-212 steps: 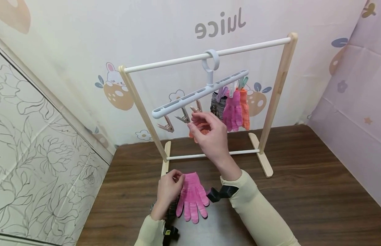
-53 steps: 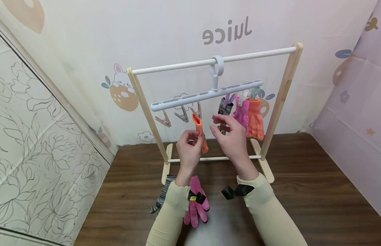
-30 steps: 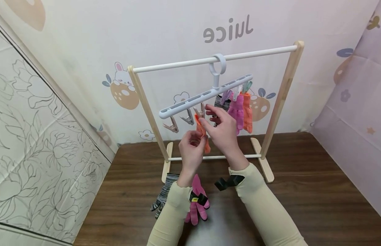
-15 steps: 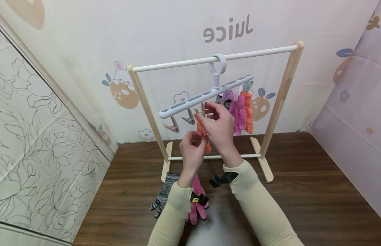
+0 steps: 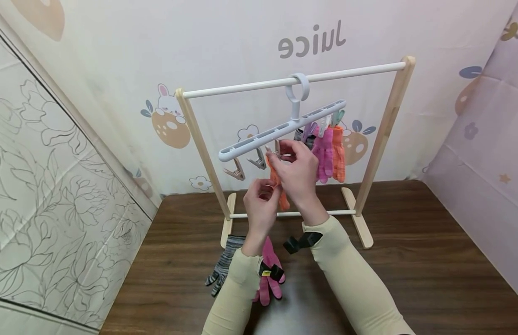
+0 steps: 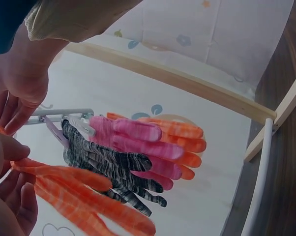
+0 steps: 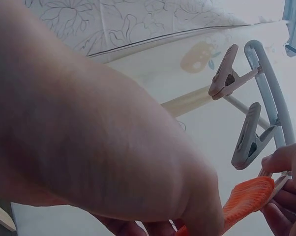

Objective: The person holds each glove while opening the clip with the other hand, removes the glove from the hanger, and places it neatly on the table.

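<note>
My left hand (image 5: 261,204) pinches an orange knit glove (image 6: 89,196) around its middle, and the glove's fingers hang down. Just above, my right hand (image 5: 298,172) pinches a beige clothespin (image 5: 277,146) under the pale grey hanger (image 5: 263,138). In the right wrist view the glove's cuff (image 7: 249,194) reaches up to that clothespin, whose jaws are partly hidden by the fingers. To the left on the hanger are a grey clothespin (image 7: 249,142) and another beige clothespin (image 7: 226,78), both holding nothing.
A striped grey-black glove (image 6: 101,157), a pink glove (image 6: 133,137) and another orange glove (image 6: 187,142) hang from the hanger's right half. A wooden rack (image 5: 386,125) carries the hanger. On the table (image 5: 430,260) lie a striped glove (image 5: 225,265) and a pink glove (image 5: 265,291).
My left hand has gone from the pink glove on the table up to the orange glove. My right hand, apart from it 1.8 s ago, has moved left onto the clothespin; the hanger has swivelled.
</note>
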